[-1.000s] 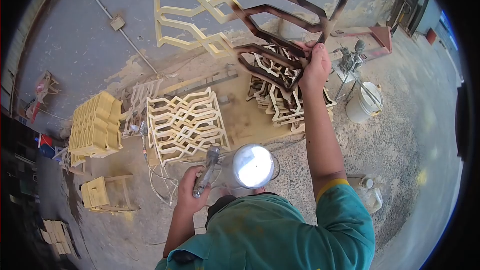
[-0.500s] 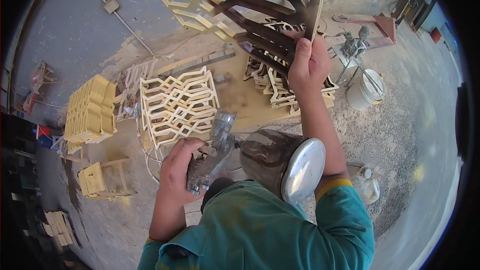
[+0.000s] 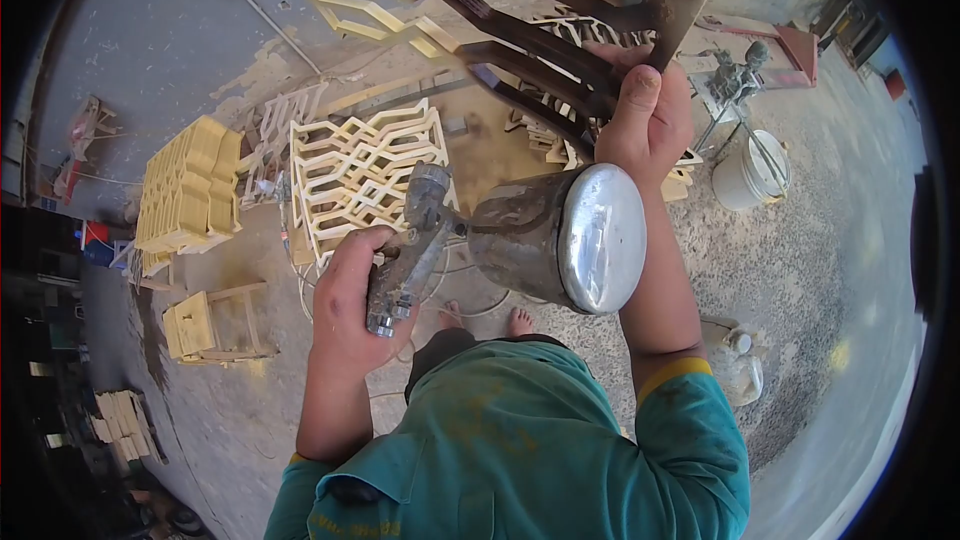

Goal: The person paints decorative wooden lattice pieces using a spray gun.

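My left hand [image 3: 347, 290] is wrapped round the handle of a spray gun [image 3: 425, 220], tilted sideways in front of my chest. Its metal paint cup [image 3: 605, 238] points right, toward my right forearm. Raised higher, my right hand [image 3: 652, 130] grips the right end of a zigzag lattice panel [image 3: 545, 58], thumb on its near side. Dark brown coats the panel's right part, while the left part is pale cream. The top of the panel runs out of view. Below it lies a pale lattice panel [image 3: 372, 175] on a board.
Stacked yellowish panels [image 3: 190, 185] stand left, above a small wooden stool [image 3: 192, 328]. Dark-coated panels [image 3: 545, 135] are piled behind my right hand. At right are a white bucket [image 3: 742, 180], a metal stand [image 3: 738, 90] and a plastic jug [image 3: 735, 365]. A hose [image 3: 490, 305] crosses the floor.
The spray gun and my left hand have moved up in view, and the cup has turned. My right hand has shifted right and slightly down with the dark end of the panel. Bare feet now show.
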Demonstrator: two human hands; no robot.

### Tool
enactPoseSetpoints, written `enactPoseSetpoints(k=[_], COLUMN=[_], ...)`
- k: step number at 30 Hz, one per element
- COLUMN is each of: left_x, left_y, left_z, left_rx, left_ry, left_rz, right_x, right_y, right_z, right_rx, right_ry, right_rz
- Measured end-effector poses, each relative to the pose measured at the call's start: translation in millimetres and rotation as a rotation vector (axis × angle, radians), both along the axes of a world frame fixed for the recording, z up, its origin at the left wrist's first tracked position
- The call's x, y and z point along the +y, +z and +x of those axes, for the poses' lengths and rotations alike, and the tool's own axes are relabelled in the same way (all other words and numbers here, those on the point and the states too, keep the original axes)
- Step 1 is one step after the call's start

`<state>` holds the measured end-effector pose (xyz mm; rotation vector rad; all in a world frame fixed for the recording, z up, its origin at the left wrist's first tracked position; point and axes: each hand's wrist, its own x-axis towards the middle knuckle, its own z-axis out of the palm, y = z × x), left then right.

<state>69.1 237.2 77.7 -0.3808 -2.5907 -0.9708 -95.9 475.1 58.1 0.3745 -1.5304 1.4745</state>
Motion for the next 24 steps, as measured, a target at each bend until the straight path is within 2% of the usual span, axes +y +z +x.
enactPoseSetpoints(k=[3,7,10,14,17,18,22,24], left_x=[-1.3,7.9,9.9,4.8,3.2,4.0,4.3,4.6], left_y=[-3.4,2.6,1.0,-6.8,-8.2,-7.8,-9.9,-12.8], left_z=[5.1,7.5,8.4,3.1,8.2,9.3,15.2,18.2], left_rx=[-0.034,-0.004,-0.001,-0.018,-0.046,-0.043,-0.064,-0.063], left_ry=[0.037,-0.037,-0.042,0.014,0.042,0.047,0.055,0.054], left_rz=[0.027,0.005,-0.009,-0.006,-0.002,0.004,0.022,0.032], right_x=[-4.2,-4.4,-8.6,-11.7,-11.3,-15.5,-2.8,-2.6], right_y=[-2.2,-3.3,-1.2,4.3,13.4,15.0,15.6,18.7], right_z=[-1.6,6.9,6.3,4.6,3.5,-1.7,-16.2,-16.5], right_rx=[-0.001,-0.142,-0.116,-0.239,-0.432,-0.374,-0.498,-0.556], right_ry=[0.021,0.073,0.079,0.175,0.363,0.402,0.489,0.414], right_rz=[-0.021,0.044,-0.022,-0.134,-0.376,-0.429,-0.465,-0.472])
